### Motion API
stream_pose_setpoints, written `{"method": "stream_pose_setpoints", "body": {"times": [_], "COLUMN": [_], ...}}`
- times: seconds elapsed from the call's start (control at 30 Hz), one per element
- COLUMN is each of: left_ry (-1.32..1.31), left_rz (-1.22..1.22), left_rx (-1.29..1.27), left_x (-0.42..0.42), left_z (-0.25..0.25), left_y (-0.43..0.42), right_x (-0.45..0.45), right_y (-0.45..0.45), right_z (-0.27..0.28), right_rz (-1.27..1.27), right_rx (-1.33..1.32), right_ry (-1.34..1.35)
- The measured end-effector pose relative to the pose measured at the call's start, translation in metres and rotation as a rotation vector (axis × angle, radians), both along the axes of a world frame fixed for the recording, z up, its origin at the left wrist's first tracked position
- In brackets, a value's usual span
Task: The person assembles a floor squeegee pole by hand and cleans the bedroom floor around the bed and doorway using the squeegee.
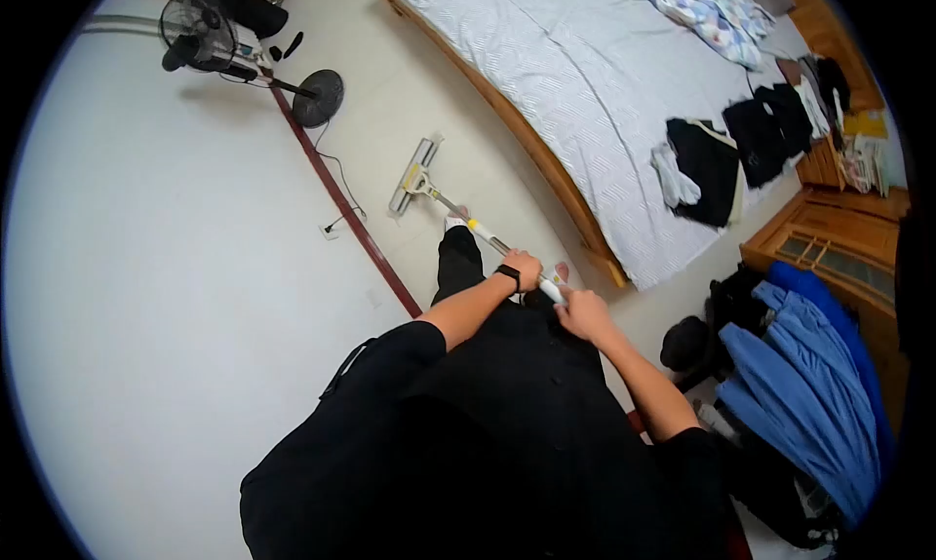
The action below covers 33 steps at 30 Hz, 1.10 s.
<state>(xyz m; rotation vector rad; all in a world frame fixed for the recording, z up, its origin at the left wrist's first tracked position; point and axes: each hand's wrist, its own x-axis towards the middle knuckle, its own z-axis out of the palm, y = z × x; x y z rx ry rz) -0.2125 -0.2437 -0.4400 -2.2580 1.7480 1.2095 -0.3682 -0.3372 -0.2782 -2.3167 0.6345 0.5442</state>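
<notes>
A sponge mop point(451, 204) reaches out in front of me, its wide flat head point(413, 177) resting on the pale floor. My left hand point(523, 269), with a black band on the wrist, is wrapped round the handle's middle part. Close to the white end of the handle, my right hand point(585, 314) is closed round it, near my waist. My feet show partly beneath the handle. What lies under the mop head is hidden.
A bed point(575, 82) with a wooden frame stands to the right, with folded dark clothes point(704, 170) on it. At the upper left is a standing fan point(318, 98); its cord point(341, 170) runs along the wall to a socket. Clothes point(799, 365) hang over something at the right.
</notes>
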Motion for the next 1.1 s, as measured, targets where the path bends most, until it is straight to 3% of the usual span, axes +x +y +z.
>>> {"method": "stream_pose_setpoints", "body": {"times": [0.13, 0.17, 0.23, 0.3, 0.43, 0.6, 0.73, 0.77, 0.8, 0.87, 0.9, 0.97, 1.1], "left_ry": [0.138, 0.170, 0.252, 0.334, 0.162, 0.014, -0.223, -0.214, -0.167, -0.194, -0.162, -0.274, -0.232], "left_rz": [-0.076, -0.085, -0.129, -0.172, -0.213, -0.023, 0.037, 0.168, 0.099, 0.216, 0.245, 0.218, 0.267], "left_rx": [-0.149, -0.257, -0.239, -0.224, -0.021, 0.033, 0.005, -0.070, -0.040, 0.026, -0.058, -0.025, -0.102], "left_x": [-0.121, -0.141, -0.156, -0.164, -0.152, -0.103, -0.037, -0.024, -0.008, 0.015, 0.028, 0.037, 0.034], "left_z": [0.004, -0.008, 0.004, 0.005, -0.003, 0.003, -0.034, -0.059, -0.047, -0.064, -0.027, -0.054, -0.048], "left_y": [-0.031, -0.029, -0.027, -0.022, -0.002, 0.057, 0.090, 0.110, 0.123, 0.149, 0.161, 0.181, 0.201], "right_x": [-0.105, -0.122, -0.151, -0.167, -0.182, -0.144, -0.056, -0.038, -0.021, 0.008, 0.019, 0.029, 0.031], "right_y": [-0.038, -0.039, -0.036, -0.030, -0.002, 0.050, 0.080, 0.091, 0.104, 0.124, 0.133, 0.151, 0.164], "right_z": [0.049, 0.069, 0.088, 0.086, 0.019, -0.041, -0.047, -0.048, -0.049, -0.058, -0.067, -0.076, -0.075], "right_rz": [-0.047, -0.089, -0.116, -0.174, -0.258, -0.204, -0.112, -0.101, -0.074, -0.022, 0.003, -0.003, 0.073], "right_rx": [0.051, 0.078, 0.114, 0.141, 0.269, 0.297, 0.237, 0.235, 0.259, 0.288, 0.294, 0.333, 0.245], "right_ry": [0.030, 0.085, 0.159, 0.143, 0.051, -0.011, -0.129, -0.126, -0.128, -0.112, -0.094, -0.035, -0.069]}}
